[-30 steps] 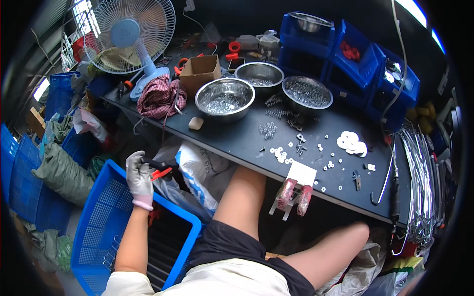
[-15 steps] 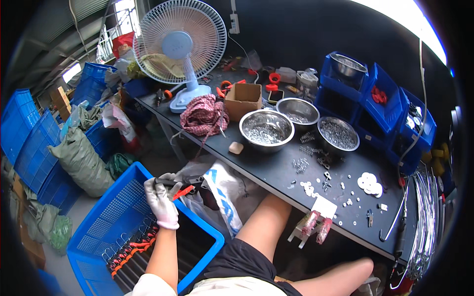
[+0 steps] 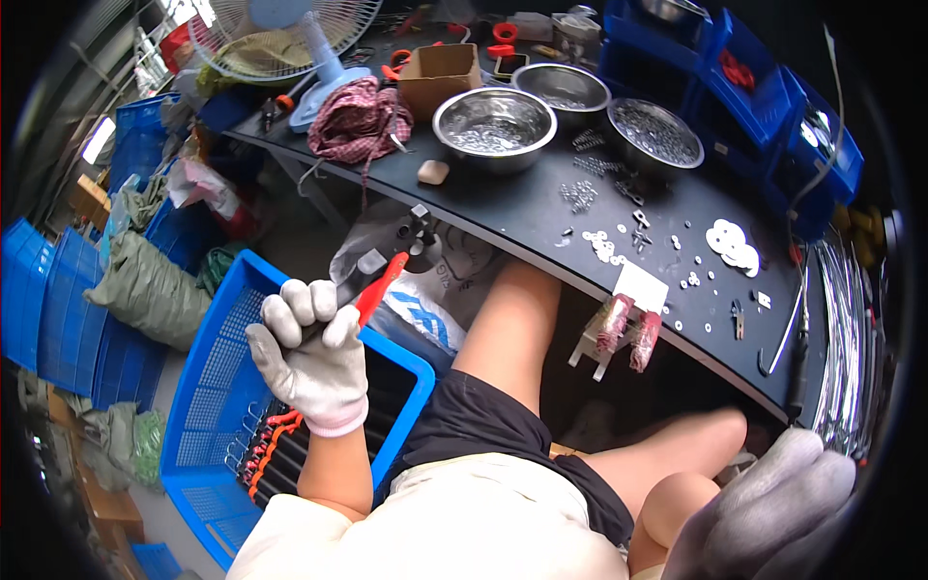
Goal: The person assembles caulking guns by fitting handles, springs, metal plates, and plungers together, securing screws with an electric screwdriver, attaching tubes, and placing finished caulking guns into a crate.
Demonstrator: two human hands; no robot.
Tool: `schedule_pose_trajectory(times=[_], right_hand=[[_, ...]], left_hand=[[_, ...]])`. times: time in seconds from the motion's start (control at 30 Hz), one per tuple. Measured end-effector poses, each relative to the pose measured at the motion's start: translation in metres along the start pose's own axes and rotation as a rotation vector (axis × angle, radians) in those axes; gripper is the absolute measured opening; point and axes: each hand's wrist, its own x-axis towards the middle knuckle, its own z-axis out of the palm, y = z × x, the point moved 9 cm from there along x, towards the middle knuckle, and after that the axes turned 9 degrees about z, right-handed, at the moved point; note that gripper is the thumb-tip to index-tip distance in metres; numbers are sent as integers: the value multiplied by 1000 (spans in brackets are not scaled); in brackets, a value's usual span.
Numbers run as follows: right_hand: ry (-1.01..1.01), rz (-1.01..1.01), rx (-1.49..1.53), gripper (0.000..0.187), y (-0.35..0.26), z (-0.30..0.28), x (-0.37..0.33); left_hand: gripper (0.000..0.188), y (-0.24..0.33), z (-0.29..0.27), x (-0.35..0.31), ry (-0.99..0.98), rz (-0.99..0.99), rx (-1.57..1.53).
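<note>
My left hand [image 3: 314, 353], in a white glove, is raised above the blue basket [image 3: 256, 266]. It is closed around a dark clamp-like tool with a red lever [image 3: 382, 288]. A round metal part shows at the tool's far end; its exact kind is unclear. In the basket lie dark bars, with a row of orange-red parts [image 3: 271, 440] and thin wire hooks on their near ends. My right hand [image 3: 768, 512], also gloved, is close up at the lower right. It is blurred, and whatever its fingers hold is hidden.
On the black table [image 3: 527, 208] stand steel bowls [image 3: 495, 145] of small metal parts, a carton [image 3: 440, 82] and a fan [image 3: 324, 68]. Springs, white washers [image 3: 733, 248] and a white fixture with pink-wrapped posts [image 3: 614, 324] are near the front edge. Blue bins [image 3: 739, 72] stack behind.
My left hand has turned and lifted away from the basket's rim, with the tool now upright. My right hand has come into view at the lower right. The whole view has shifted downward.
</note>
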Motion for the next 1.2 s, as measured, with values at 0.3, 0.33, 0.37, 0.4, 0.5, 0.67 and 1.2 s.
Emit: schedule_pose_trajectory(times=[0.3,0.33,0.37,0.4,0.5,0.67,1.2], right_hand=[[276,183,347,38,212,97,79],[192,318,585,34,230,105,83],[217,405,651,29,222,97,83],[224,379,605,28,235,95,84],[-39,399,325,35,231,81,94],[-404,488,-150,42,230,81,125],[552,307,-1021,23,303,-87,237]], left_hand=[[58,-108,20,-88,404,-646,-675],[66,-118,21,-99,368,-741,-575],[73,-119,21,-105,257,-782,-491],[81,-120,20,-108,145,-821,-409],[85,-126,4,-93,225,-898,-514],[65,-134,-27,-118,119,-1225,-112],[40,-133,-18,-81,69,-898,-129]])
